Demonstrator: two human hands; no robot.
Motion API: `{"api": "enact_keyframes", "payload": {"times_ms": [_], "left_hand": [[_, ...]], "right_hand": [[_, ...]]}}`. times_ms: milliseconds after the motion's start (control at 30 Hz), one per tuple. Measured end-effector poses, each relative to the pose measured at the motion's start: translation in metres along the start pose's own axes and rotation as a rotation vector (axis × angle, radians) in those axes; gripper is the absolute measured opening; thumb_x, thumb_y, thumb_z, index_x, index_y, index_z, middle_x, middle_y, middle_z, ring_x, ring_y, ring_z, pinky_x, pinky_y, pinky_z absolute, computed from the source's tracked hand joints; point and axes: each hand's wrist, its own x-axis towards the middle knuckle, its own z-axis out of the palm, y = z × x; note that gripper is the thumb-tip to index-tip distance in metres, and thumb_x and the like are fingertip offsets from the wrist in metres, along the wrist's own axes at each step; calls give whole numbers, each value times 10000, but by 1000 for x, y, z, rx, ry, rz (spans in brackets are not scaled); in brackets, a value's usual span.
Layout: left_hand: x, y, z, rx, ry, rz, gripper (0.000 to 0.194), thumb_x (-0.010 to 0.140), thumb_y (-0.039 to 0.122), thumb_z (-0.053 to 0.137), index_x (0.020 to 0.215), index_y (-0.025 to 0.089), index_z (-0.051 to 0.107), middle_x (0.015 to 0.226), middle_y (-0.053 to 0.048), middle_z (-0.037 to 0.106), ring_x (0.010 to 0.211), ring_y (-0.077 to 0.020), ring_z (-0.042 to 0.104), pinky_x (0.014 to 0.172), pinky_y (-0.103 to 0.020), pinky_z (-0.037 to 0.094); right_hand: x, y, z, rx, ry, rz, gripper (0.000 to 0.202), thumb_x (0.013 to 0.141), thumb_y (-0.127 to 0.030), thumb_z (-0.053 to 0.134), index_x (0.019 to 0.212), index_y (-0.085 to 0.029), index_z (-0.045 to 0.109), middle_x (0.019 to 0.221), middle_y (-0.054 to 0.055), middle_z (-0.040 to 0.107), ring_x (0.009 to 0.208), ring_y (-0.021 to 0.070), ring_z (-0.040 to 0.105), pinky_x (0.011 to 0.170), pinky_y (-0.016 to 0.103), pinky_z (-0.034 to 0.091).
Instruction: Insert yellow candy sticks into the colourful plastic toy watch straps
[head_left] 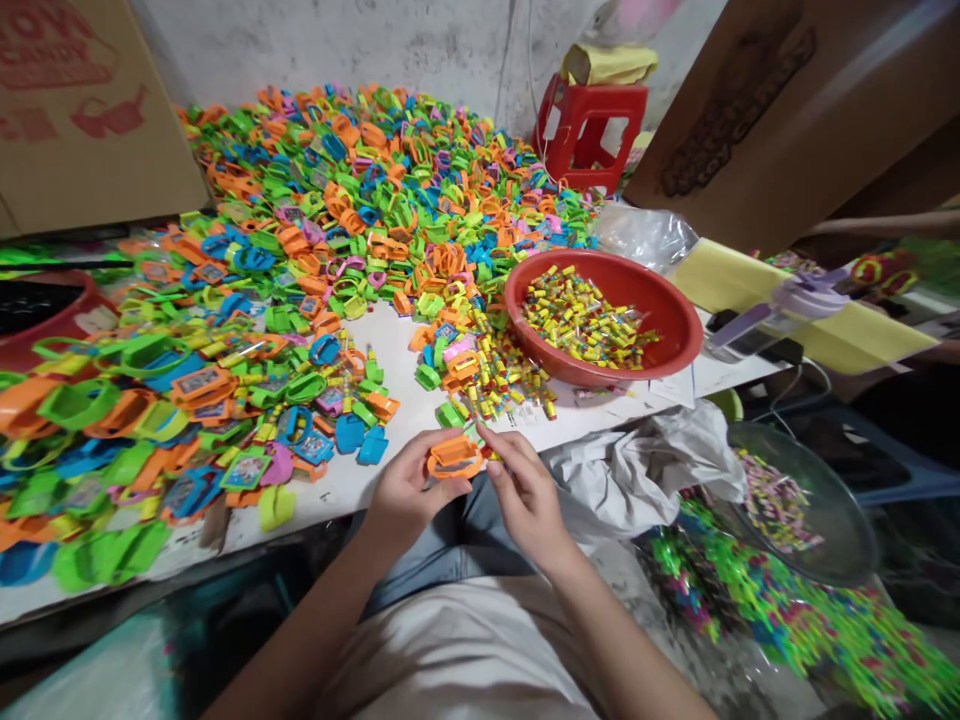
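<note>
My left hand [409, 490] is closed around an orange toy watch [455, 456], held just off the table's front edge above my lap. At the watch's right side, my right hand [525, 490] pinches a small yellow-and-red candy packet [491, 455], mostly hidden by the fingers. Just beyond the hands lies a pile of similar yellow candy packets [499, 375] with a few toy watches beside it. A red plastic bowl [682, 340] behind that pile holds many more packets. To the left, toy watches [202, 385] in orange, green and blue cover the table, some with packets among them.
A large heap of toy watches [360, 190] rises against the wall. Cardboard boxes [90, 120] stand at both sides. A red stool [592, 130] is at the back. Crumpled white plastic [645, 465] hangs at the right edge, near a clear basin [840, 510] and bright green toys [817, 610].
</note>
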Motion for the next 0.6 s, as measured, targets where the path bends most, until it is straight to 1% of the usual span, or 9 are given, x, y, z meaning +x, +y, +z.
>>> {"api": "enact_keyframes", "payload": {"times_ms": [67, 167, 267, 367, 433, 500, 533, 600], "left_hand": [[-2, 5, 0, 113, 44, 29, 467, 577, 228, 807, 1004, 166, 629, 1055, -73, 679, 987, -214, 666, 885, -312, 543], [-5, 8, -1, 231, 63, 60, 432, 620, 252, 785, 1023, 169, 652, 1080, -76, 691, 1003, -216, 669, 887, -312, 554], [-8, 6, -5, 352, 29, 105, 404, 680, 270, 754, 1067, 195, 664, 1138, -68, 694, 1055, -214, 656, 940, -318, 533], [-11, 4, -8, 436, 50, 148, 382, 690, 275, 753, 1059, 208, 683, 1148, -58, 699, 1063, -212, 654, 966, -318, 518], [-13, 5, -8, 415, 81, 115, 391, 673, 288, 762, 1046, 198, 689, 1113, -58, 713, 1024, -212, 670, 930, -307, 536], [-12, 6, -6, 339, 100, 26, 433, 653, 314, 768, 1054, 175, 682, 1064, -65, 727, 962, -210, 688, 871, -298, 560], [-11, 6, -6, 293, 98, -28, 469, 643, 329, 769, 1071, 162, 672, 1040, -69, 732, 931, -209, 693, 846, -298, 567], [-8, 3, -6, 220, 65, -121, 542, 631, 356, 767, 1114, 140, 648, 995, -71, 737, 888, -202, 695, 820, -299, 568]], "right_hand": [[-3, 2, 0, -1, 35, -9, 302, 952, -189, 488, 1239, -262, 548, 1047, 51, 599, 967, 166, 579, 844, 305, 481], [-6, 6, 2, 38, 96, -12, 188, 938, -182, 517, 1116, -243, 516, 1012, 50, 599, 943, 161, 590, 813, 292, 495], [-6, 4, 2, 7, 67, -47, 111, 932, -169, 512, 1021, -230, 487, 972, 52, 585, 916, 164, 590, 782, 297, 498], [-3, -2, -3, -116, 21, -108, 103, 931, -144, 493, 988, -224, 464, 958, 59, 579, 906, 172, 587, 763, 305, 494], [-1, -8, -7, -237, -48, -164, 101, 937, -134, 464, 993, -218, 457, 963, 71, 584, 898, 181, 583, 765, 317, 491], [2, -13, -11, -388, -133, -211, 72, 943, -176, 466, 1011, -200, 459, 978, 97, 593, 902, 207, 576, 774, 342, 484], [3, -14, -12, -477, -171, -223, 65, 944, -216, 476, 1001, -188, 464, 960, 106, 599, 883, 221, 575, 760, 350, 478], [5, -13, -14, -651, -235, -225, 115, 939, -292, 487, 933, -178, 476, 854, 99, 609, 785, 232, 575, 684, 341, 455]]}}
